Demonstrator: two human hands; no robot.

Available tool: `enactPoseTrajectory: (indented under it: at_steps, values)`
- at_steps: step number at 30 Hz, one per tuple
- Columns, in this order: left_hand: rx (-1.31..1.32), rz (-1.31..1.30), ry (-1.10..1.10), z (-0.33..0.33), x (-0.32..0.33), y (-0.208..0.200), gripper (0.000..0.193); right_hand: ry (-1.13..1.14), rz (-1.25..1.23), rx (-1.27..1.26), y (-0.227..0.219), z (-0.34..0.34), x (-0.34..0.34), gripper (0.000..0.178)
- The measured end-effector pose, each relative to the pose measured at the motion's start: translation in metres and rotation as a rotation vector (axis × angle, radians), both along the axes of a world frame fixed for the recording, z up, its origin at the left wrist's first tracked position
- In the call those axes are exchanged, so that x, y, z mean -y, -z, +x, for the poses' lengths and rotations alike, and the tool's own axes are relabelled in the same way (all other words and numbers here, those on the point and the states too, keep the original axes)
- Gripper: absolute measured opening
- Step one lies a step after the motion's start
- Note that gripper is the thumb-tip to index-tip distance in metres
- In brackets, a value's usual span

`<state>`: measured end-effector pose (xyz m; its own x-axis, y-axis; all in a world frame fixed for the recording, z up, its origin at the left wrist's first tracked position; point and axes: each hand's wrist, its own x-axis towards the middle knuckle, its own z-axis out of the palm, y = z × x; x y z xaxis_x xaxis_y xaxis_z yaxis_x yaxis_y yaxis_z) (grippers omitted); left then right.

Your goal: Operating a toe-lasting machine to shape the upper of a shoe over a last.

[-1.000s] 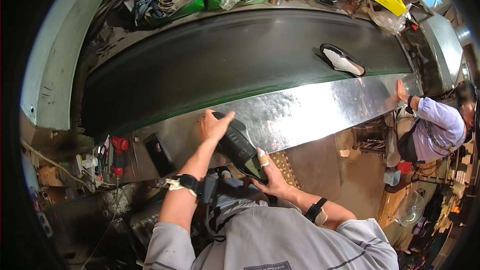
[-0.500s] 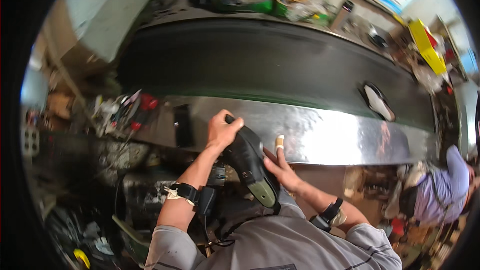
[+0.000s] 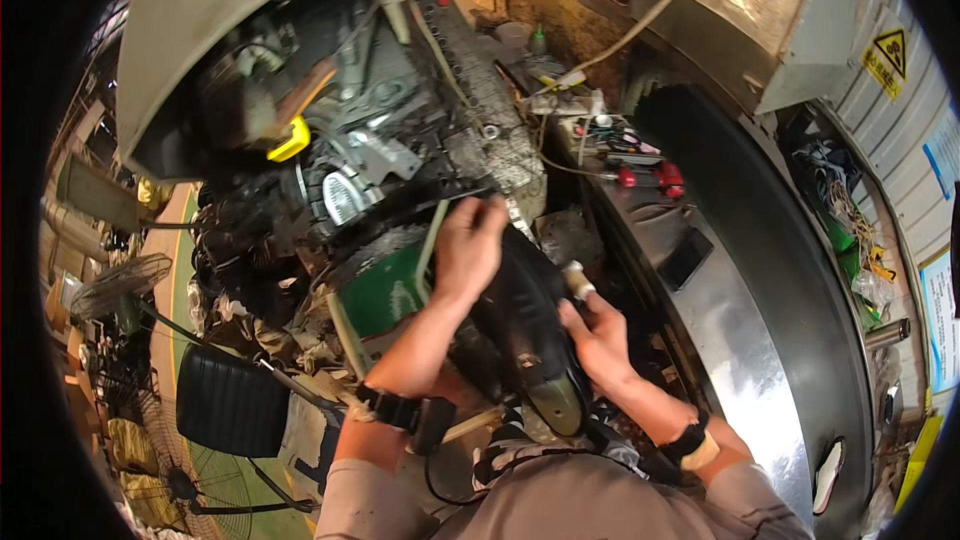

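Between my hands is a black shoe (image 3: 527,312) with an olive-green shoe last (image 3: 560,406) showing at its near end. My left hand (image 3: 468,252) is closed on the shoe's far end, beside a machine (image 3: 375,145) with a grey hood and many metal parts. My right hand (image 3: 598,338) grips the shoe's right side. One finger of it wears a tan wrapping (image 3: 577,281). The shoe hides some fingertips of both hands.
A steel-edged bench (image 3: 745,325) with a black conveyor belt (image 3: 790,240) curves along the right. On it lie a phone-like black slab (image 3: 686,258), red-handled tools (image 3: 655,178) and another shoe (image 3: 828,475). A black chair (image 3: 230,400) and a fan (image 3: 180,480) stand left.
My view has swung left, from the bench to the hooded machine. The shoe has come along in both hands, and the bench now lies to my right.
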<state>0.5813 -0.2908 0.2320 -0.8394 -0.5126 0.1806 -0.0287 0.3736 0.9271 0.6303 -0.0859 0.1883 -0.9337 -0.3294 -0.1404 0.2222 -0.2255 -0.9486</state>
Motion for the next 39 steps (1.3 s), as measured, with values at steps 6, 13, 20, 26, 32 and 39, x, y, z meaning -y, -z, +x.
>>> enactPoseTrajectory:
  at_steps: [6,13,20,26,32,39]
  values:
    - [-0.098,0.370,-0.223,0.083,0.148,-0.042,0.037,-0.212,-0.218,0.152,-0.021,0.000,0.148,0.020]
    - [-0.090,0.978,-0.246,0.157,0.179,-0.004,0.027,-0.216,-0.263,0.239,-0.039,-0.012,0.253,0.030]
    - [-0.123,1.129,-0.297,0.121,0.218,0.029,0.029,-0.128,-0.043,0.124,-0.001,-0.053,0.305,0.053]
    - [-0.086,1.139,-0.356,0.100,0.235,0.038,0.025,-0.136,-0.034,0.031,0.020,-0.079,0.322,0.066]
    - [-0.113,1.178,-0.375,0.090,0.230,0.032,0.025,-0.137,-0.115,0.287,0.010,-0.082,0.321,0.064]
    - [-0.338,1.064,-0.608,0.063,0.209,0.072,0.029,-0.239,-0.390,0.322,0.030,-0.088,0.325,0.062]
